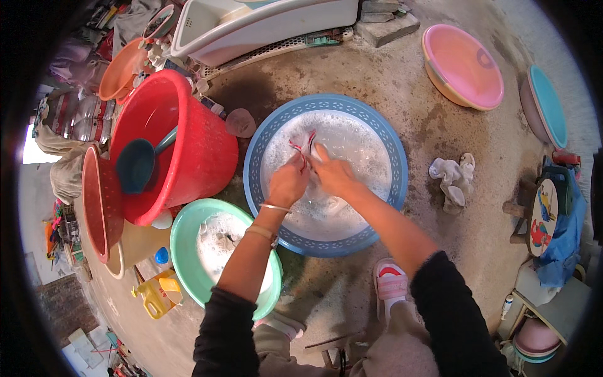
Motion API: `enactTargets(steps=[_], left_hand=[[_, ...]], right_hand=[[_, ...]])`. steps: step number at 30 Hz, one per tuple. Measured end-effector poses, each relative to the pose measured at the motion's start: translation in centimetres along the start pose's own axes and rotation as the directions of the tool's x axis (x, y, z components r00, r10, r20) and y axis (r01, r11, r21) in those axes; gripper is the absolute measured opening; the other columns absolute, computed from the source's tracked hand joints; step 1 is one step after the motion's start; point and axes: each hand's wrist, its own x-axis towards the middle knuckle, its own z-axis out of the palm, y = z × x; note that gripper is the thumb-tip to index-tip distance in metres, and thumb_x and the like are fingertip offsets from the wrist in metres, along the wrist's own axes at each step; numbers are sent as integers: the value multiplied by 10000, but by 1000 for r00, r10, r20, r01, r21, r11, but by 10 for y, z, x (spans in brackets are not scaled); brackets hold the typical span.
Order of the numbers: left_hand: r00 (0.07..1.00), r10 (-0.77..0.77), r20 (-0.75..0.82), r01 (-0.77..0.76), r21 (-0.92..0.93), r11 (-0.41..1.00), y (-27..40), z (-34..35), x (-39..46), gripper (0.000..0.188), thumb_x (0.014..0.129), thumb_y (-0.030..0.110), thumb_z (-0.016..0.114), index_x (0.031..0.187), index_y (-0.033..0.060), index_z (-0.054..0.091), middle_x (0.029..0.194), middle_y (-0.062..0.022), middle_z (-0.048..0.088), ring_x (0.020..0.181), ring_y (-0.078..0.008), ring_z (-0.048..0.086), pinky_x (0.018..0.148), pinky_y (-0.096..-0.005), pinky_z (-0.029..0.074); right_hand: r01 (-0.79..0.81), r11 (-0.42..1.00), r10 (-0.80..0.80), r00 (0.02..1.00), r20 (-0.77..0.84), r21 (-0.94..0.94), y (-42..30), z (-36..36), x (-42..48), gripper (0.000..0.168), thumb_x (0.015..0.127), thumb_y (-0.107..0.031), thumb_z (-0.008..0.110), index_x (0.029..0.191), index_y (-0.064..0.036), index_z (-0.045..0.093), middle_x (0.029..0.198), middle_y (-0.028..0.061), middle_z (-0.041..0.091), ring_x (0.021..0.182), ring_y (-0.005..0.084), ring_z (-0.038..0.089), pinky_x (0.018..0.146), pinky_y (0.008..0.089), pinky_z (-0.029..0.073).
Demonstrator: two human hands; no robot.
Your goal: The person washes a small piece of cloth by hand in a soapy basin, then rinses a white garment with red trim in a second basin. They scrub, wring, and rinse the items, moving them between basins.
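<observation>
A blue plastic basin [325,247] with a perforated-pattern rim holds sudsy water in front of me. Over its middle, my left hand [289,180] and my right hand [337,173] grip a wet white cloth item [306,142] with red and dark edging. The hands are close together, and the item's lower part is hidden by them and the foam. At the lower left, partly under my left forearm, a mint-green basin [181,240] contains foamy water and some dark-looking fabric. Crumpled wet whitish cloths [453,179] lie on the concrete floor right of the blue basin.
A large red tub [207,146] with a dark dipper [136,165] stands at left. Below it are a yellow plastic jug [155,294] and a blue ball-like object [161,255]. A white trough [273,33] is at the top; pink [464,66] and turquoise [546,106] basins stand at upper right.
</observation>
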Motion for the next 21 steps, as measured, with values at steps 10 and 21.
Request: enactTargets(steps=[10, 21], left_hand=[[953, 40, 300, -77, 112, 991, -4, 0, -26, 293, 834, 227, 475, 897, -13, 631, 920, -233, 635, 873, -407, 618, 785, -460, 497], [953, 35, 300, -116, 257, 959, 15, 0, -78, 229, 820, 199, 510, 839, 37, 670, 928, -168, 651, 833, -365, 639, 725, -444, 519]], right_hand=[[-225, 972, 222, 974, -51, -73, 32, -10, -30, 283, 862, -154, 512, 1130, -84, 569, 1154, 118, 541, 890, 332, 637, 756, 451, 500], [31, 999, -28, 997, -66, 41, 8, 5, -52, 206, 859, -136, 499, 963, -3, 618, 1109, 185, 564, 854, 350, 638, 732, 455, 513]])
